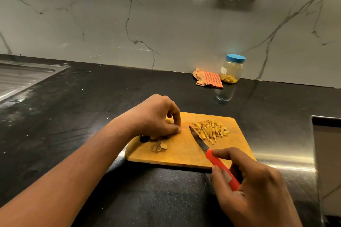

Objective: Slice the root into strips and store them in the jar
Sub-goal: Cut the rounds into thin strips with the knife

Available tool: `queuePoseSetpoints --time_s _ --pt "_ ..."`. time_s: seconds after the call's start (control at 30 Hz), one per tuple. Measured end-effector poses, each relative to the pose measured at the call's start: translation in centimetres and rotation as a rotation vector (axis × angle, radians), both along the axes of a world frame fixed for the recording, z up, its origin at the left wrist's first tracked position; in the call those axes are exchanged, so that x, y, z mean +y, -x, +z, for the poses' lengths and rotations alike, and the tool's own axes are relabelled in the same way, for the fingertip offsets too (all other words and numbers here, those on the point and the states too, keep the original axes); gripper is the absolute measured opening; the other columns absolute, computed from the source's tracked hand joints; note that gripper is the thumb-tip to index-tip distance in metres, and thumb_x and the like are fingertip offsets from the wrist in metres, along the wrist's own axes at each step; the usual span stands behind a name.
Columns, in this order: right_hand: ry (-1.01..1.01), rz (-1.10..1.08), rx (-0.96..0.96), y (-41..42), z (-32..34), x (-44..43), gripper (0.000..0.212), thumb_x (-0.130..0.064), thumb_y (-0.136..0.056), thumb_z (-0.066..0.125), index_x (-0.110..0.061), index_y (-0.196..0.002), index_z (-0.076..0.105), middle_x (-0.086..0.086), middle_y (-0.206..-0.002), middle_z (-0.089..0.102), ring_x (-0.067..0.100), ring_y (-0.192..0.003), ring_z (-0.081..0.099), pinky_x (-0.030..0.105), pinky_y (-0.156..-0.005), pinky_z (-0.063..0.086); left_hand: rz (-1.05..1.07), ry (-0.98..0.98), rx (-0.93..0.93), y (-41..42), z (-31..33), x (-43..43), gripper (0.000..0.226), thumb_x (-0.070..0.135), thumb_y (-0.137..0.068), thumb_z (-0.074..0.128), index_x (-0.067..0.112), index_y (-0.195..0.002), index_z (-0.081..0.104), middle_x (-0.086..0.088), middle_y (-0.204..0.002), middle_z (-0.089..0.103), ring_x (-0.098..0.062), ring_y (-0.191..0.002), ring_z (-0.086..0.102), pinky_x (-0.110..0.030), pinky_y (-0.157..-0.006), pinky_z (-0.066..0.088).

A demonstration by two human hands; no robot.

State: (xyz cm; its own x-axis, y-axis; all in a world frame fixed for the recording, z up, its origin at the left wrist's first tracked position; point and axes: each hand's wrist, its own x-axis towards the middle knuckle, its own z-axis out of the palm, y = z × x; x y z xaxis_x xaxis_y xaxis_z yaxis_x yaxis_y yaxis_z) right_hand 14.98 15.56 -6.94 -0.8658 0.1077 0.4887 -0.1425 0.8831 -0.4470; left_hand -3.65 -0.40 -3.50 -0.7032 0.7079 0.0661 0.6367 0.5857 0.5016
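Right hand (258,186), closest to the lens, is wrapping fingers and thumb around the red handle of a paring knife (215,160). It is angling the blade forward so the tip is hovering over the wooden cutting board (184,155), between the two hands. Left hand (156,114) is bearing down on the board's far-left part, fingers curled and fingertips touching the wood. Whether it is pinching a last piece of root is impossible to tell, since the hand is covering whatever is lying beneath.

Cut root strips (212,129) are lying in a loose heap just beyond the knife tip, to the right of the left hand. Peel scraps (159,146) are sitting beside the left wrist. Well beyond both hands, the jar (232,70) is standing by the wall with its blue lid (236,58) on and some yellow strips already lying inside, just beside a checked cloth (208,78) on the dark table (92,107).

Trouble looks to be waiting in a few places. The blade tip is pointing toward the left fingertips with little room between, so a hurried stroke is risking a nick. The strips are thin and loose, so a careless sweep is likely to be scattering them off the board. The jar is capped and far off, so carrying handfuls across the table is inviting spills.
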Motion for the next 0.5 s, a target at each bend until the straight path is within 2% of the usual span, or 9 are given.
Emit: queuePoseSetpoints --time_s 0.1,0.23,0.37,0.5 --pt "0.006 -0.001 -0.003 0.0 0.0 0.0 0.029 -0.038 -0.068 0.064 -0.033 -0.097 0.068 -0.03 -0.057 0.036 0.002 -0.039 0.044 0.006 -0.044 0.033 0.0 0.001 -0.009 0.2 0.2 -0.1 0.005 0.031 -0.088 0.071 0.03 -0.092 0.074 0.01 -0.107 0.063 -0.01 -0.1 0.061 -0.03 -0.089 0.055" --pt "0.019 -0.002 -0.009 0.0 -0.1 0.0 0.03 -0.039 -0.068 0.064 -0.034 -0.097 0.068 -0.03 -0.058 0.04 0.003 -0.04 0.047 0.008 -0.044 0.04 -0.017 -0.029 -0.031 0.2 0.9 -0.8 0.021 0.02 -0.092 0.066 0.033 -0.107 0.073 0.019 -0.1 0.064 -0.004 -0.094 0.06 -0.021 -0.078 0.053" --pt "0.021 -0.002 -0.007 -0.3 0.3 -0.2 0.027 -0.036 -0.067 0.065 -0.033 -0.094 0.069 -0.03 -0.054 0.031 -0.007 -0.04 0.037 0.0 -0.043 0.025 0.007 -0.055 -0.032 0.4 1.3 -1.5 0.027 0.016 -0.092 0.066 0.032 -0.112 0.071 0.014 -0.093 0.066 -0.008 -0.092 0.063 -0.019 -0.076 0.055" --pt "0.023 -0.005 -0.005 -0.3 0.2 -0.1 0.026 -0.037 -0.068 0.064 -0.035 -0.094 0.068 -0.029 -0.053 0.033 -0.004 -0.04 0.039 0.001 -0.042 0.025 -0.009 0.021 -0.108 0.3 1.3 -1.4 0.028 0.022 -0.088 0.072 0.03 -0.115 0.07 0.01 -0.088 0.069 -0.009 -0.088 0.067 -0.019 -0.078 0.055"
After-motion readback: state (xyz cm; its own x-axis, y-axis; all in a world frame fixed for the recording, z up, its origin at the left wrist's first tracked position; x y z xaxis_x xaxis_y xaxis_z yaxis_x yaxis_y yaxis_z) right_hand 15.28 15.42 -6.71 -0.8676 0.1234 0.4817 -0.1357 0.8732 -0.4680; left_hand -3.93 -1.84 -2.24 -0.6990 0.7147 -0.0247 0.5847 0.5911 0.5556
